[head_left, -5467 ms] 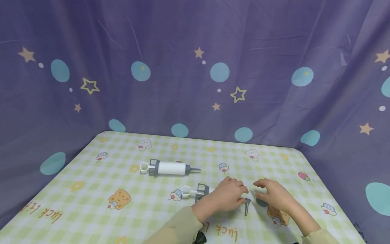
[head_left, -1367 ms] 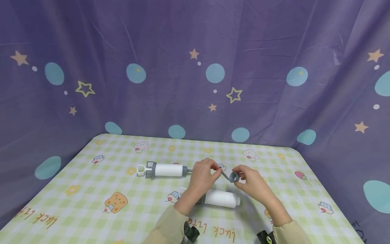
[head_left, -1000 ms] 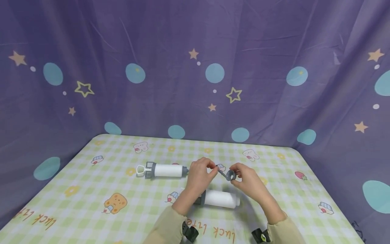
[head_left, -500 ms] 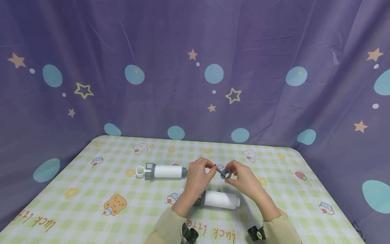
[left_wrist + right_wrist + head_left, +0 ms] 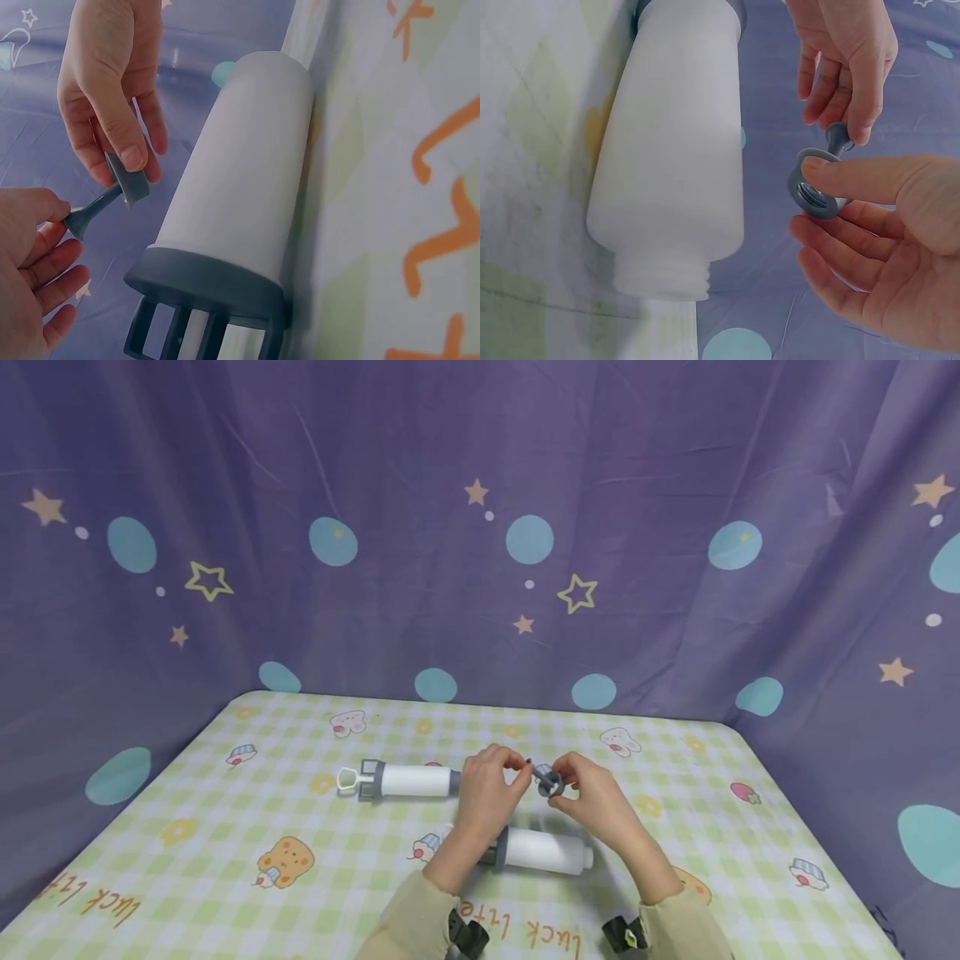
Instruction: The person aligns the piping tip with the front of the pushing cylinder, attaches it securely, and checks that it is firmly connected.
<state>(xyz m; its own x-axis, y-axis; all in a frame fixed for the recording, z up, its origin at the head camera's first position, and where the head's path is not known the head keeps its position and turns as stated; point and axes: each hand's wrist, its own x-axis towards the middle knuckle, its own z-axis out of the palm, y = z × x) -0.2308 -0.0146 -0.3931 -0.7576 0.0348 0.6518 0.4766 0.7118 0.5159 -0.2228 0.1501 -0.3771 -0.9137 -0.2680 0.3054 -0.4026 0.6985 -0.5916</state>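
Note:
My left hand (image 5: 486, 793) pinches a small grey nozzle (image 5: 94, 210) by its flared end, between thumb and fingertips. In my right hand (image 5: 600, 797) is a grey ring-shaped cap (image 5: 817, 187) with inner threads, gripped between thumb and fingers. The nozzle's thin end reaches to the cap; whether it passes through the hole is unclear. Below the hands lies a syringe (image 5: 543, 850) with a white barrel, its threaded neck bare in the right wrist view. My left forearm hides much of its grey handle end.
A second white-barrelled syringe (image 5: 416, 781) with a white ring handle lies farther back on the left, its tip hidden behind my left hand. A checked cloth covers the table (image 5: 360, 893). A purple curtain (image 5: 420, 485) stands behind it.
Several seconds ago the nozzle lay on the table; now my left hand holds it raised. Over the last second my right hand has brought the cap leftward to the nozzle's thin end.

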